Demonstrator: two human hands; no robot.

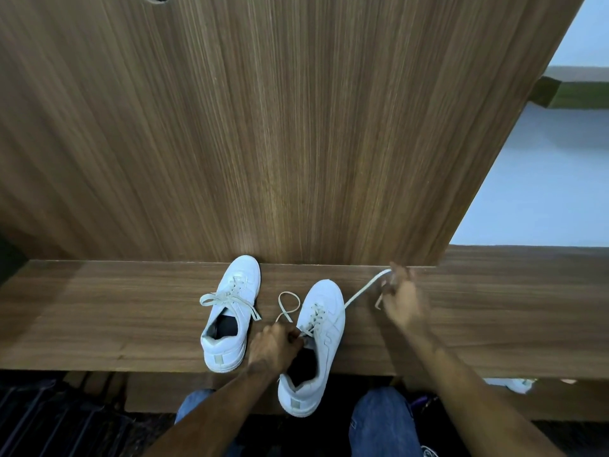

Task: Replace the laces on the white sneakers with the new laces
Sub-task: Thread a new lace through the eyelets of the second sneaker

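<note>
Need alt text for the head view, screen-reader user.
A person's right hand pulls a lace taut out of the right sneaker, while the left hand holds that sneaker near its tongue. A second white sneaker, its lace tied in a bow, stands beside it on a wooden ledge.

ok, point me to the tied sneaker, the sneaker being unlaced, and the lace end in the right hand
tied sneaker (pixel 235 285): head view, on its toe upper.
sneaker being unlaced (pixel 326 301): head view, on its toe upper.
lace end (pixel 365 287): head view, on the taut stretch running to the right hand (pixel 403 300).
</note>
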